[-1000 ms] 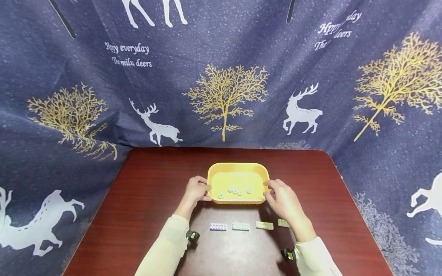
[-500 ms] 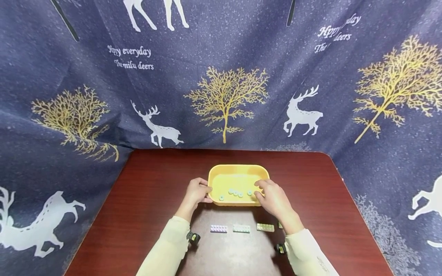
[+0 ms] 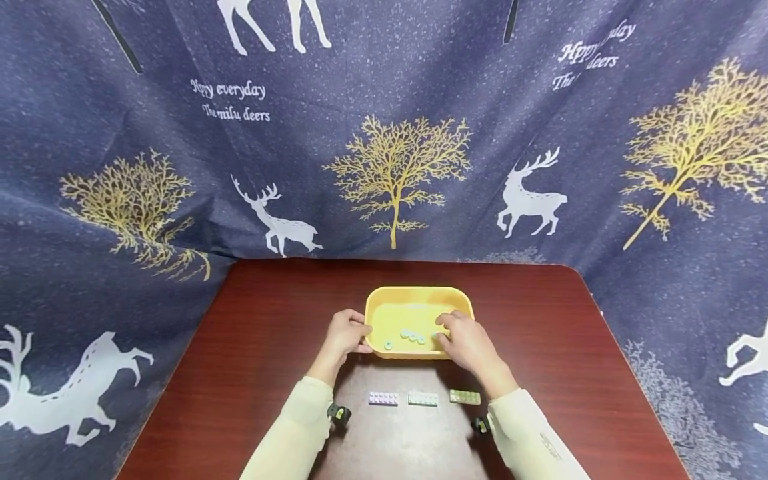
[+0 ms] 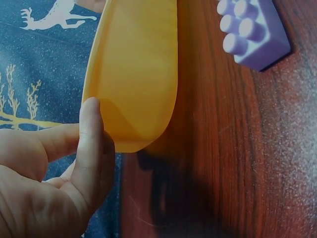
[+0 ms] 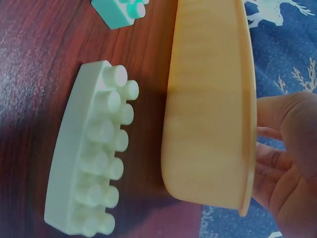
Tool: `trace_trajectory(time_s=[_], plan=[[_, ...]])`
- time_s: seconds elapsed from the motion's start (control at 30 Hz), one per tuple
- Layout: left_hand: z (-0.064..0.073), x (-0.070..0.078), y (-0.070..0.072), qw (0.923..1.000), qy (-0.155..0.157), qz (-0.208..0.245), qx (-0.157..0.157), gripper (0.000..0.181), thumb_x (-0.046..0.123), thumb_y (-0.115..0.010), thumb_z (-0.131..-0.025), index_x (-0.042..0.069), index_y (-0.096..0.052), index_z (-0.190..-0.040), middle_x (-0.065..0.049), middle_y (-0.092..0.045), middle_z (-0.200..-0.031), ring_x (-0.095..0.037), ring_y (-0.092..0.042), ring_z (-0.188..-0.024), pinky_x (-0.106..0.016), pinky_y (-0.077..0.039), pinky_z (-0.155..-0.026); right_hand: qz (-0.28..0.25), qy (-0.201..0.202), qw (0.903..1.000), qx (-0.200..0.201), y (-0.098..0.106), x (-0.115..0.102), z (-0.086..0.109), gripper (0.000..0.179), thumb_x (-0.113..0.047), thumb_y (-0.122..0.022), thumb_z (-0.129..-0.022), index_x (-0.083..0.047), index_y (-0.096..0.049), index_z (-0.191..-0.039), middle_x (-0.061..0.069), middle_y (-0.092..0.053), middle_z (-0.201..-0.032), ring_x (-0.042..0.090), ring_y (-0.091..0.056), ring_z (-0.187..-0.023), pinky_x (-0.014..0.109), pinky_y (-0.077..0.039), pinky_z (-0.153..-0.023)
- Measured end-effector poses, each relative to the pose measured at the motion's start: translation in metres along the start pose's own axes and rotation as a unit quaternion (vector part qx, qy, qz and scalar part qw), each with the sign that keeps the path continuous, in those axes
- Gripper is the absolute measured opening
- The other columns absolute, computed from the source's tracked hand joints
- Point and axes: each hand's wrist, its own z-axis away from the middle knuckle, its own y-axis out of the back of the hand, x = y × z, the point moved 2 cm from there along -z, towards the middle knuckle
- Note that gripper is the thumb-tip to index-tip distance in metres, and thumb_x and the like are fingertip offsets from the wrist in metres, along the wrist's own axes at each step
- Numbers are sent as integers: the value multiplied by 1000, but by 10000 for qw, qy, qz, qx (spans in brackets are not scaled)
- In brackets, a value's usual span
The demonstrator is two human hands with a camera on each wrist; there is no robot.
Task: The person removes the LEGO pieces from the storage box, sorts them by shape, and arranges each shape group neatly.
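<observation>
A shallow yellow plastic bin [image 3: 390, 297] stands on the table with several small pale ring-shaped pieces [image 3: 413, 337] lying in it. At its left end, my left hand [image 3: 348, 331] grips the wall, thumb and fingers on either side of the rim; the left wrist view shows this hand [image 4: 64, 168] at the bin's corner. My right hand [image 3: 468, 340] reaches over the front right rim into the bin. Its thumb and forefinger are spread beside one pale ring [image 3: 436, 336], which is partly covered. In the right wrist view, its fingertips are hidden behind the bin wall [image 5: 210, 109].
In front of the bin, a purple studded building block [image 3: 383, 399], a mint block [image 3: 423, 399] and a pale green block [image 3: 465, 397] lie in a row. The dark red wooden table [image 3: 288, 287] ends against a blue printed curtain [image 3: 336, 87].
My right hand has moved left from the bin's right rim to inside it, beside a ring. The fourth block at right is now hidden by my arm. My left hand keeps its hold.
</observation>
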Motion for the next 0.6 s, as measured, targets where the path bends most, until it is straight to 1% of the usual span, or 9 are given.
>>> trace_trajectory(time_s=[0.13,0.3,0.43,0.6], plan=[[1,1,-1,10000,26,21,-3,30,-8,-66,-90,-16,-55,-117,-17,-62,-89,-33,-71,-70,-35,-69,-57,46,-41,9999,-160,-7,2,-5,21,-19,-78,-87,-11,-72,-105,7,-69,-99,25,-70,-85,46,-64,-77],[0,-1,-1,10000,39,42,-26,28,-9,-66,-91,-15,-55,-116,-21,-65,-92,-32,-71,-70,-35,-69,-57,33,-124,9995,-277,-13,3,-10,19,-19,-78,-87,-10,-72,-103,7,-68,-96,24,-68,-82,45,-63,-78],[-1,-1,-1,10000,49,44,-45,29,-9,-65,-91,-15,-55,-117,-17,-63,-90,-32,-71,-70,-35,-69,-56,9,-104,9995,-293,-16,3,-13,18,-18,-77,-87,-10,-72,-103,7,-68,-94,24,-67,-81,44,-63,-78],[-1,-1,0,10000,46,63,-34,29,-8,-66,-90,-15,-55,-116,-15,-63,-88,-32,-71,-71,-35,-69,-57,-47,-143,9992,-375,-19,3,-17,22,-17,-77,-84,-10,-73,-104,7,-68,-93,24,-65,-83,44,-63,-79]])
